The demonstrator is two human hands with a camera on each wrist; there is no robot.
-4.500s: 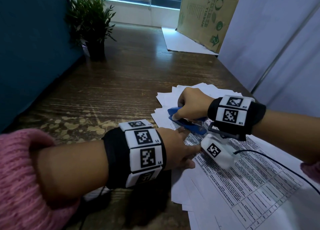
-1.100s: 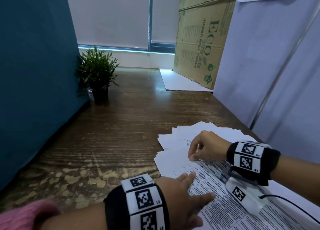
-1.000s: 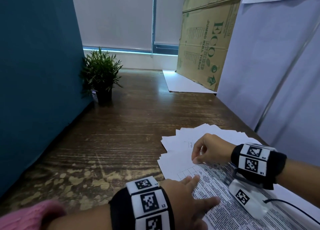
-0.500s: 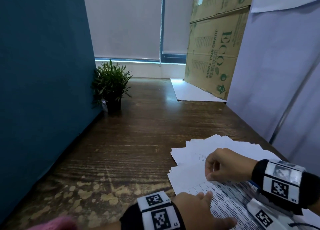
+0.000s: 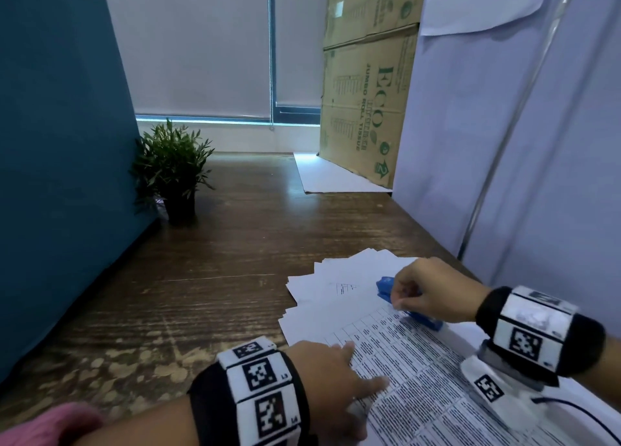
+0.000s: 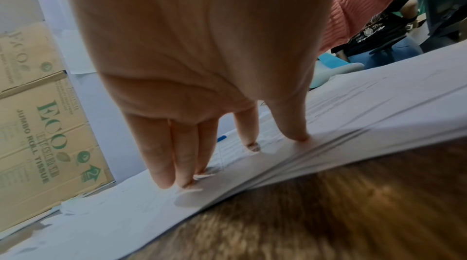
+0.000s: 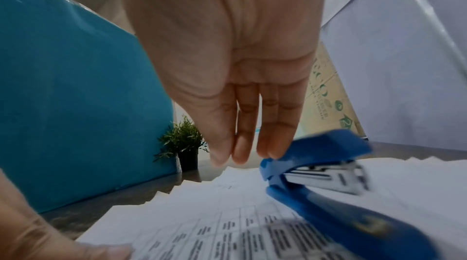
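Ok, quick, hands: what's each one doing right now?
Left hand: open, pressing flat on the papers.
Right hand: fingertips on blue stapler; grip cannot be told.
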